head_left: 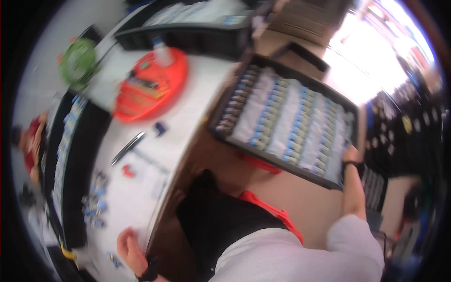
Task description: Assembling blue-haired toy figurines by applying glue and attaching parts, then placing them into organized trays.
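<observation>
By the right hand [350,154] a black tray [277,162], seemingly filled with rowed parts [270,113], is being gripped beside the surface [206,77], loose pieces [96,204] being left out near the curled left hand [130,251], its contents unclear.

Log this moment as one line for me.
left hand: at white table, blue pieces nearby | right hand: at rim of black tray | tray: part rows alternating with pale strips | red basin: on table
</observation>
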Action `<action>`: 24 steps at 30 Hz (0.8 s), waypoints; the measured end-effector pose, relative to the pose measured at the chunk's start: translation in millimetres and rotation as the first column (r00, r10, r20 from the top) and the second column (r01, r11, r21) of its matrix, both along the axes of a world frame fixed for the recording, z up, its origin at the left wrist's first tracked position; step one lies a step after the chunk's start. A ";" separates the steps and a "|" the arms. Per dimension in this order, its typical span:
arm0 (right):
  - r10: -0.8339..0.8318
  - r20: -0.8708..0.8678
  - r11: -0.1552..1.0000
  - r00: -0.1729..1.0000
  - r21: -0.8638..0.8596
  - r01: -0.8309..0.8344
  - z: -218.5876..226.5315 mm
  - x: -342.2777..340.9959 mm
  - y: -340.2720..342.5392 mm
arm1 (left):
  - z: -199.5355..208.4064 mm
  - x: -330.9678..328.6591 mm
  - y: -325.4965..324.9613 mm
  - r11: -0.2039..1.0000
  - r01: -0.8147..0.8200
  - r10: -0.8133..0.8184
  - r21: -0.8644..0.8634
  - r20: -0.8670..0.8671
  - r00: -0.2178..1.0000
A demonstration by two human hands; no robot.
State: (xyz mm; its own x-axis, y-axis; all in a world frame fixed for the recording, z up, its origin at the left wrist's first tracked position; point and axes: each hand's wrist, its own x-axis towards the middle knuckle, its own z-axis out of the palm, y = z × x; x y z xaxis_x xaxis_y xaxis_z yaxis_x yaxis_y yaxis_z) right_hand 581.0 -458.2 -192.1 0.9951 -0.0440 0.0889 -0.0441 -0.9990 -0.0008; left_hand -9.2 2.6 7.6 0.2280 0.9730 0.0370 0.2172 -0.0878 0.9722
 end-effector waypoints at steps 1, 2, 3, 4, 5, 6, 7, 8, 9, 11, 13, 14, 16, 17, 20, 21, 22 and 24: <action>-0.004 -0.120 1.000 0.993 0.018 0.006 1.9 0.0 3.3 | 12.2 8.6 -4.8 0.999 -0.043 0.045 0.021 -0.071 0.996; 0.003 -0.193 0.993 0.981 -0.111 -0.025 -4.2 7.9 -17.6 | 20.8 19.7 -4.4 0.999 -0.015 0.009 -0.038 -0.136 0.991; 0.068 -0.165 0.973 0.984 -0.206 -0.102 -10.3 14.1 -40.9 | 27.6 27.5 -1.7 0.989 0.101 -0.114 -0.109 -0.113 0.987; 0.181 -0.318 0.782 0.931 -0.528 -0.332 -15.2 34.9 -75.7 | 33.7 34.8 3.0 0.968 0.171 -0.190 -0.184 -0.086 0.978; 0.211 -0.540 0.254 0.815 -0.775 -0.579 -22.2 54.5 -103.2 | 40.7 36.1 8.2 0.941 0.241 -0.262 -0.236 -0.060 0.963; 0.275 -0.310 0.707 0.910 -0.577 -0.410 -21.4 54.2 -82.5 | 47.7 37.7 7.3 0.945 0.248 -0.281 -0.215 -0.137 0.950; 0.189 -0.124 0.967 0.974 -0.147 -0.206 4.0 33.3 -36.2 | 57.8 28.4 7.0 0.963 0.225 -0.256 -0.149 -0.241 0.936; 0.212 -0.058 0.976 0.975 -0.031 -0.214 28.8 23.9 -3.1 | 70.1 22.8 8.9 0.965 0.249 -0.263 -0.084 -0.324 0.909; 0.196 0.011 0.979 0.980 0.060 -0.197 48.4 15.5 19.3 | 81.4 23.9 20.3 0.964 0.259 -0.260 -0.062 -0.428 0.865; 0.363 0.035 0.855 0.931 0.385 -0.348 58.4 15.1 76.4 | 88.4 9.3 43.7 0.978 0.192 -0.125 0.081 -0.507 0.853; 0.555 0.066 0.541 0.829 0.728 -0.420 82.8 -7.6 140.3 | 83.4 1.2 72.7 0.922 0.212 0.063 0.323 -0.668 0.742; 0.631 0.054 0.441 0.774 0.795 -0.415 105.1 -39.5 181.5 | 76.8 -0.1 87.3 0.824 0.330 0.176 0.460 -0.762 0.624; 0.743 0.033 0.355 0.668 0.827 -0.436 155.3 -109.9 252.8 | 62.0 7.9 112.8 0.785 0.411 0.189 0.463 -0.812 0.552; 0.795 0.100 0.250 0.599 0.845 -0.473 161.0 -134.0 277.4 | 56.5 11.3 120.2 0.750 0.494 0.199 0.440 -0.862 0.465; 0.930 0.192 -0.045 0.313 0.906 -0.422 189.6 -210.4 333.3 | 45.8 10.3 127.1 0.835 0.467 0.089 0.291 -0.908 0.409; 0.943 0.230 -0.113 0.240 0.901 -0.419 202.6 -236.6 345.0 | 44.9 7.9 126.2 0.834 0.465 0.090 0.297 -0.905 0.417; 0.957 0.221 -0.152 0.190 0.934 -0.323 205.4 -254.4 353.2 | 47.7 6.1 121.5 0.787 0.439 0.112 0.433 -0.800 0.589; 0.980 0.184 -0.163 0.075 0.961 -0.224 217.6 -291.7 368.3 | 61.5 12.6 95.0 0.898 0.170 0.040 0.405 -0.460 0.887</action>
